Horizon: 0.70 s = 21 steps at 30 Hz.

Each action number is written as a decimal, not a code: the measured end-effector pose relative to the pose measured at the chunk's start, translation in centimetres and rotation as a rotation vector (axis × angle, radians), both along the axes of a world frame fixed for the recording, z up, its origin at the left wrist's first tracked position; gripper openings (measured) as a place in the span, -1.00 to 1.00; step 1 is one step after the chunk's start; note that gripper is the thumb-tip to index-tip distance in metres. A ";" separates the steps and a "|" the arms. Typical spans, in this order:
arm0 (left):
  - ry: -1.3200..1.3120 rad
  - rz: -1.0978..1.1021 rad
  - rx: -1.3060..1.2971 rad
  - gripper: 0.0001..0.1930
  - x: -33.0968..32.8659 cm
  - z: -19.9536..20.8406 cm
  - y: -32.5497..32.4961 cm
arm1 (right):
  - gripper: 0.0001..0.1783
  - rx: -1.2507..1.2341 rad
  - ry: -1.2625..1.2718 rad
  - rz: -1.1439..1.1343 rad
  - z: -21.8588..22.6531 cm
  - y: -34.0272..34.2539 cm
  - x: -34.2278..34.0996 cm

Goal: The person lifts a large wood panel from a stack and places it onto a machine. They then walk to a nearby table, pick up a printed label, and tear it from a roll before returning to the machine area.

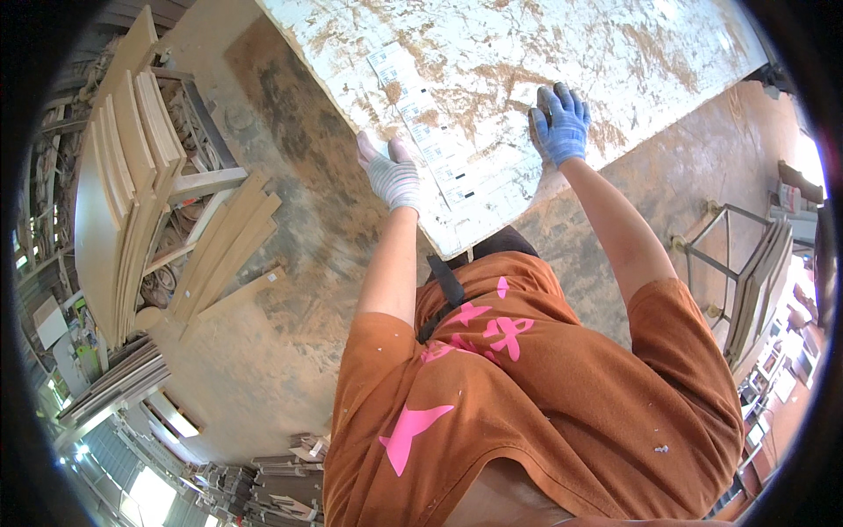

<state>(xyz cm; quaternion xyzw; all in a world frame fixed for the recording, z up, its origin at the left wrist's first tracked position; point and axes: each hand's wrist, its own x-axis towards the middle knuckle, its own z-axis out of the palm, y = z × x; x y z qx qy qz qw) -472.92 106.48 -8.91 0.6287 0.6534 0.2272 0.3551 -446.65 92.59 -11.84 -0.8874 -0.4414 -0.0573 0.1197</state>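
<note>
A large white board-like top (527, 53), scuffed and strewn with brown sawdust, spreads before me with one corner close to my waist. My left hand (392, 176), in a white-and-grey striped glove with pinkish fingertips, rests at its left edge. Its thumb and a finger are apart; the other fingers are partly hidden. My right hand (562, 125), in a blue glove with dark fingertips, lies flat on the surface nearer the right edge, fingers stretched out. Between the hands, a strip of white printed labels (423, 132) runs along the top.
Several tan panels (118, 176) lean on a frame at the left, with more boards (224, 246) slanting beside them. A metal-framed rack (716, 246) with stacked boards stands at the right. The concrete floor (272, 351) is stained and dusty.
</note>
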 end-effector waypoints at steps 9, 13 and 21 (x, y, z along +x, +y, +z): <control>0.014 -0.009 0.079 -0.38 0.1 -0.3 0.0 | -0.49 -0.012 0.018 -0.008 0.6 0.1 -0.3; 0.014 0.014 -0.010 -0.38 0.1 0.1 -0.1 | -0.48 0.020 0.018 -0.002 0.6 0.1 -0.3; 0.009 0.011 0.073 -0.37 0.1 0.6 -0.2 | -0.48 0.041 0.017 0.008 0.7 0.0 -0.3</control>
